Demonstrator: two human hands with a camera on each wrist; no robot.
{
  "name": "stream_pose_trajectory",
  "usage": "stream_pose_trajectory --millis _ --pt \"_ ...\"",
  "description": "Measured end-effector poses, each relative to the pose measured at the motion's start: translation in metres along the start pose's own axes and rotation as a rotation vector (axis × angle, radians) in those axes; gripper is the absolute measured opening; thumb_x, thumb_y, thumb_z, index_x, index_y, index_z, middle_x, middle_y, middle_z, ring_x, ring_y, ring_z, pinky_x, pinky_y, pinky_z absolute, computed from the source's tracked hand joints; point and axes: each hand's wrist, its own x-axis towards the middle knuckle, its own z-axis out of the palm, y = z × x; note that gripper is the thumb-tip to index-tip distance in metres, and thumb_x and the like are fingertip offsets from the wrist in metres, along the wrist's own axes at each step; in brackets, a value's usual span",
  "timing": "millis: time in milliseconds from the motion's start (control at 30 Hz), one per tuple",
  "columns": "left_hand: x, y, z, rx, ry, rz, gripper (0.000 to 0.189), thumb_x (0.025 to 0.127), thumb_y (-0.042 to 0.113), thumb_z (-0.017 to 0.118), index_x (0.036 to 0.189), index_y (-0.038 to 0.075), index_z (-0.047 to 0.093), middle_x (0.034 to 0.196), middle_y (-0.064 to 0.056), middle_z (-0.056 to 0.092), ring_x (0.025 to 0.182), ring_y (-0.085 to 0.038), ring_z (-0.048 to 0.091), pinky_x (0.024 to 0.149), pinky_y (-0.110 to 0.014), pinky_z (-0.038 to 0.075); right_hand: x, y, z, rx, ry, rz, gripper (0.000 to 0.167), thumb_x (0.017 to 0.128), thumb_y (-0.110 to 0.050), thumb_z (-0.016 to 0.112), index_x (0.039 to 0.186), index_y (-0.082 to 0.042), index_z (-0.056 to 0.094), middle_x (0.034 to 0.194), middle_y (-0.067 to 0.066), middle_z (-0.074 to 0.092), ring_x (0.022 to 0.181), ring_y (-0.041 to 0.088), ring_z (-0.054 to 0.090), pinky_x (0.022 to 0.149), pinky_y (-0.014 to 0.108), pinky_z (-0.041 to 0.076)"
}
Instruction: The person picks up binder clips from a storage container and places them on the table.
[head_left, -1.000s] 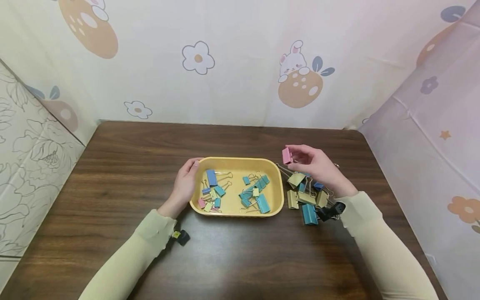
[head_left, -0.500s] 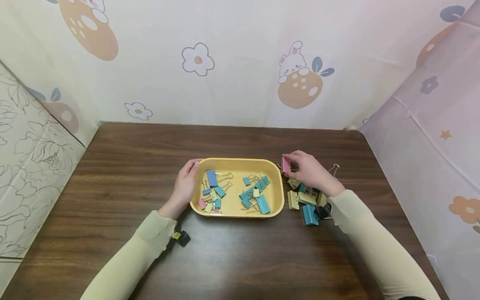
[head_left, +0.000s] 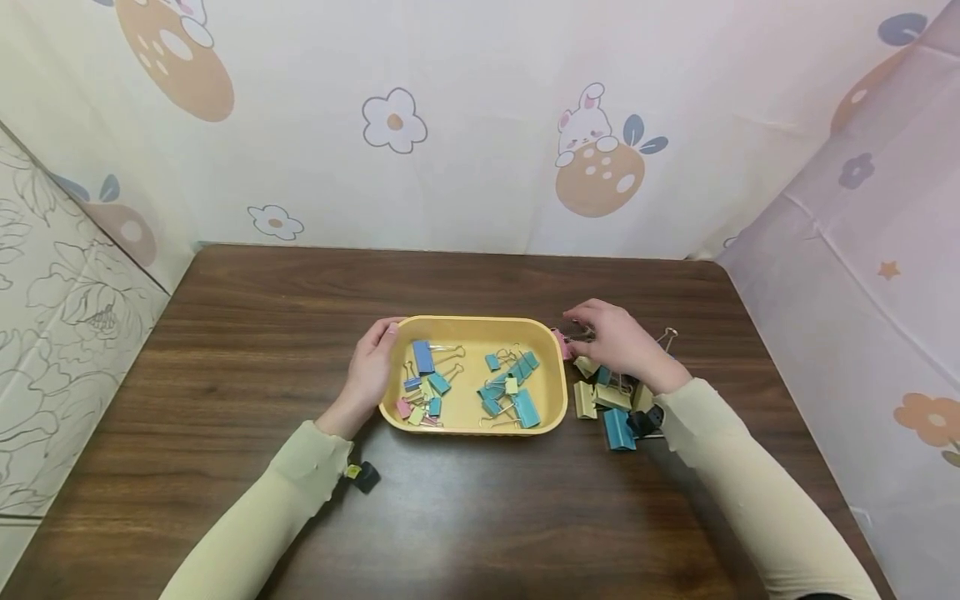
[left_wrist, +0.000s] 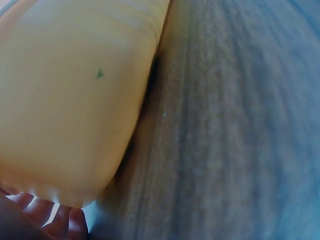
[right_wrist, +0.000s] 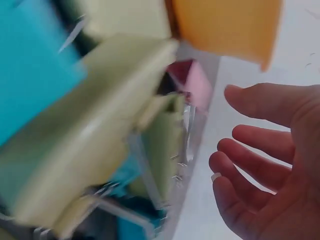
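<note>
My left hand (head_left: 369, 367) holds the left end of a yellow tray (head_left: 468, 323); in the left wrist view its fingers (left_wrist: 60, 220) lie against the tray's outer wall. Blue, teal, yellow and pink binder clips lie in the tray in two groups, left and right. My right hand (head_left: 618, 346) is over the pile at the tray's right, fingers spread and holding nothing. Just off its fingertips, a pink binder clip (head_left: 562, 343) stands by the tray's right wall. The right wrist view shows this pink clip (right_wrist: 198, 86) apart from the thumb.
Under and in front of the right hand lie larger clips: a teal binder clip (head_left: 619, 430), pale yellow binder clips (head_left: 585, 400) and others partly hidden. The brown wooden table (head_left: 300, 283) meets a patterned curtain (head_left: 480, 167) at the back.
My right hand has moved down and slightly left with the pink binder clip, then let it go beside the tray. The left hand and tray have stayed in place.
</note>
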Motion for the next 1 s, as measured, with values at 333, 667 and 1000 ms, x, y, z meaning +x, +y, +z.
stream_pose_trajectory --millis 333,667,1000 --pt "-0.001 0.002 0.003 -0.005 -0.016 -0.005 0.039 0.108 0.033 0.038 0.131 0.008 0.057 0.129 -0.013 0.057 0.115 -0.027 0.053 0.100 -0.043 0.040 0.006 -0.060 -0.020 0.101 0.059 -0.117 0.038 0.090 -0.015 0.074 0.125 -0.004 0.066 0.119 0.009 0.065 0.099 0.027 0.062 0.082 0.042 0.051" --pt "-0.001 0.001 0.000 0.025 -0.016 -0.003 0.041 0.108 0.036 0.038 0.132 0.008 0.057 0.130 -0.013 0.057 0.116 -0.026 0.052 0.100 -0.042 0.039 0.034 -0.134 -0.001 0.036 -0.115 -0.323 0.035 0.091 -0.021 0.073 0.122 -0.006 0.068 0.115 0.004 0.066 0.102 0.018 0.063 0.088 0.035 0.051" --pt "-0.002 0.002 0.001 -0.016 -0.028 0.013 0.039 0.108 0.032 0.039 0.131 0.006 0.057 0.126 -0.014 0.059 0.109 -0.028 0.057 0.089 -0.035 0.046 0.058 -0.188 0.040 -0.014 -0.373 -0.616 0.024 0.091 -0.018 0.072 0.111 -0.005 0.071 0.098 0.005 0.069 0.092 0.015 0.057 0.086 0.025 0.044"
